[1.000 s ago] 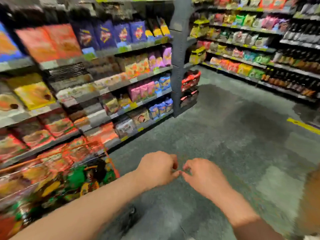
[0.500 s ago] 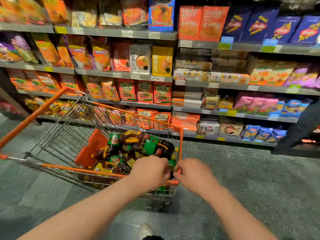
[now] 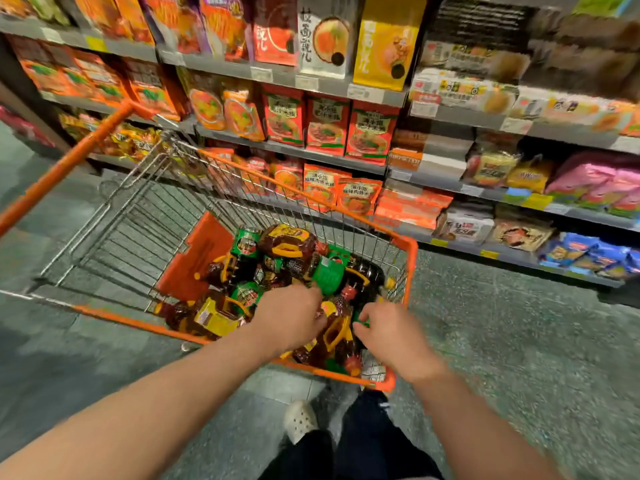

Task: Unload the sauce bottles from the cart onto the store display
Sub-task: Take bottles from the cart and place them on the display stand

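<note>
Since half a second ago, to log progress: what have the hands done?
Both hands left the cart's near rim and reached down among the sauce bottles. The left hand and right hand lie on bottles; any grip is hidden. The bottles remain piled in the cart.

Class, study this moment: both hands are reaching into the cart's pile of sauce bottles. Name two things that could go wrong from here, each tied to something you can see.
1. The sauce bottles lie jumbled on one another in the cart; lifting one may shift or knock its neighbours.
2. The left hand and right hand reach in close together, so they might crowd each other or fumble a bottle.
</note>
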`<state>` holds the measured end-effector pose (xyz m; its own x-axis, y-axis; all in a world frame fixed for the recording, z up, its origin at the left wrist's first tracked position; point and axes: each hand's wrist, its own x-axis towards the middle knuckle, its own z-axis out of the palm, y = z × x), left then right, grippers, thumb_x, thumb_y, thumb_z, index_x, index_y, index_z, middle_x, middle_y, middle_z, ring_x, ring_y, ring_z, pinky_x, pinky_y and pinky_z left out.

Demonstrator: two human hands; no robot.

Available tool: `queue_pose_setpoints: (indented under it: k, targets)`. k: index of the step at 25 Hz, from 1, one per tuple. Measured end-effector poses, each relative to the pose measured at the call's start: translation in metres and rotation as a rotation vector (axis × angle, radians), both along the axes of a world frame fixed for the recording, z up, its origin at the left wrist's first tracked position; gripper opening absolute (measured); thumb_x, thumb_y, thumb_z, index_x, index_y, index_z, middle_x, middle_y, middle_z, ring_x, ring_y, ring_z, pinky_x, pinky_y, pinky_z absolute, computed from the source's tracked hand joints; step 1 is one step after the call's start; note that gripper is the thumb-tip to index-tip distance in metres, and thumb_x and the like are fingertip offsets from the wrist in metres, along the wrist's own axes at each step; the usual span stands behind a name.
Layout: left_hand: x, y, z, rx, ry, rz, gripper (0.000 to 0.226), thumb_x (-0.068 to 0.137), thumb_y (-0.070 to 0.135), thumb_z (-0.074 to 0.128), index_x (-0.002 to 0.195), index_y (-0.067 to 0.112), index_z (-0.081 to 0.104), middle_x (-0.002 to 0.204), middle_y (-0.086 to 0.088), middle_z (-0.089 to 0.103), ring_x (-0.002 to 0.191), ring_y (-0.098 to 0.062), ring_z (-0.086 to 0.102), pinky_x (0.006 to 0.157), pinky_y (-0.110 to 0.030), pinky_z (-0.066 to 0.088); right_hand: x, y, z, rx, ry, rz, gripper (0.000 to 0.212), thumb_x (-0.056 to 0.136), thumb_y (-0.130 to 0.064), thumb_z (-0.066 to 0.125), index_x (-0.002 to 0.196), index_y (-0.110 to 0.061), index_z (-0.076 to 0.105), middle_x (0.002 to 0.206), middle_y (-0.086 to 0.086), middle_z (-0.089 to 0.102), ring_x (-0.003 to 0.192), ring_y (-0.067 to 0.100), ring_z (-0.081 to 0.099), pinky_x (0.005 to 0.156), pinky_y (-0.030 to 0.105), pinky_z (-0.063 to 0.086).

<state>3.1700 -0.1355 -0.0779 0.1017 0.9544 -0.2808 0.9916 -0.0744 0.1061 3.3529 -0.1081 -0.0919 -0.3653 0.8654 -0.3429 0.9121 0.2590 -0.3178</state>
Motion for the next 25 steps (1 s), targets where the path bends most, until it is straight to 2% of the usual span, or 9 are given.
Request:
queue_pose_setpoints:
  k: [2, 4, 9, 11, 13, 15, 19, 22, 25]
  targets:
    - [0.004, 0.019, -0.029, -0.035, 0.007, -0.013, 0.033, 0.095, 0.049, 0.046, 0.110, 0.022, 0.058, 0.108, -0.002, 0.065, 0.100, -0.025, 0.064, 0.064, -0.033, 0.042, -0.008, 0.020, -0.037, -0.076, -0.090, 0.027, 0.030, 0.093, -0.040, 0.047, 0.089, -0.015, 0.063, 0.082, 0.002, 0.061, 0.087, 0.025, 0.064, 0.066, 0.032, 0.049]
    - [0.005, 0.037, -0.057, -0.076, 0.011, -0.006, 0.032, 0.096, 0.048, 0.045, 0.109, 0.022, 0.056, 0.109, -0.001, 0.063, 0.102, -0.025, 0.062, 0.063, -0.033, 0.037, -0.015, 0.036, -0.073, -0.150, -0.123, 0.034, 0.032, 0.093, -0.043, 0.045, 0.087, -0.015, 0.061, 0.086, 0.007, 0.060, 0.092, 0.030, 0.063, 0.070, 0.036, 0.050]
    - [0.000, 0.062, -0.116, -0.150, 0.019, -0.007, 0.030, 0.095, 0.045, 0.045, 0.109, 0.021, 0.054, 0.105, -0.003, 0.060, 0.096, -0.029, 0.064, 0.062, -0.034, 0.045, -0.028, 0.051, -0.141, -0.310, -0.113, -0.094, 0.035, 0.090, -0.039, 0.053, 0.089, -0.007, 0.066, 0.092, 0.013, 0.067, 0.091, 0.033, 0.063, 0.066, 0.033, 0.047]
    - [0.003, 0.068, -0.125, -0.153, 0.037, -0.061, 0.033, 0.096, 0.043, 0.042, 0.116, 0.020, 0.055, 0.108, -0.002, 0.059, 0.095, -0.029, 0.064, 0.063, -0.034, 0.047, -0.032, 0.053, -0.155, -0.404, -0.096, -0.156, 0.031, 0.090, -0.036, 0.056, 0.087, -0.007, 0.066, 0.085, 0.012, 0.065, 0.089, 0.032, 0.063, 0.066, 0.032, 0.046]
    - [0.008, 0.076, -0.132, -0.150, 0.048, -0.106, 0.034, 0.097, 0.043, 0.040, 0.119, 0.021, 0.053, 0.111, 0.000, 0.056, 0.097, -0.027, 0.064, 0.062, -0.032, 0.044, -0.034, 0.056, -0.168, -0.463, -0.072, -0.216, 0.028, 0.090, -0.033, 0.055, 0.077, -0.008, 0.060, 0.067, 0.005, 0.050, 0.083, 0.033, 0.061, 0.067, 0.033, 0.048]
    - [0.013, 0.082, -0.136, -0.161, 0.067, -0.136, 0.037, 0.098, 0.047, 0.038, 0.123, 0.022, 0.051, 0.114, 0.001, 0.056, 0.100, -0.025, 0.064, 0.061, -0.031, 0.039, -0.035, 0.059, -0.175, -0.470, -0.069, -0.247, 0.032, 0.090, -0.033, 0.056, 0.068, -0.011, 0.049, 0.060, 0.000, 0.038, 0.074, 0.030, 0.054, 0.065, 0.033, 0.047]
    - [0.012, 0.095, -0.141, -0.187, 0.076, -0.098, 0.048, 0.099, 0.055, 0.033, 0.126, 0.019, 0.049, 0.116, -0.001, 0.057, 0.101, -0.025, 0.064, 0.062, -0.033, 0.040, -0.037, 0.063, -0.174, -0.470, -0.036, -0.265, 0.031, 0.088, -0.039, 0.059, 0.079, -0.010, 0.061, 0.062, -0.003, 0.036, 0.071, 0.024, 0.049, 0.062, 0.029, 0.045]
    - [0.004, 0.101, -0.139, -0.194, 0.029, -0.032, 0.056, 0.097, 0.060, 0.032, 0.127, 0.015, 0.047, 0.115, -0.006, 0.060, 0.102, -0.028, 0.063, 0.067, -0.035, 0.046, -0.045, 0.063, -0.154, -0.401, -0.034, -0.213, 0.033, 0.086, -0.045, 0.059, 0.076, -0.013, 0.062, 0.062, -0.002, 0.047, 0.071, 0.026, 0.056, 0.059, 0.029, 0.045]
    - [-0.006, 0.107, -0.131, -0.230, -0.092, 0.036, 0.055, 0.097, 0.059, 0.037, 0.117, 0.010, 0.048, 0.106, -0.012, 0.063, 0.097, -0.032, 0.063, 0.069, -0.038, 0.047, -0.052, 0.059, -0.126, -0.296, -0.052, -0.124, 0.033, 0.085, -0.044, 0.059, 0.079, -0.012, 0.063, 0.076, 0.005, 0.059, 0.084, 0.029, 0.062, 0.064, 0.030, 0.046]
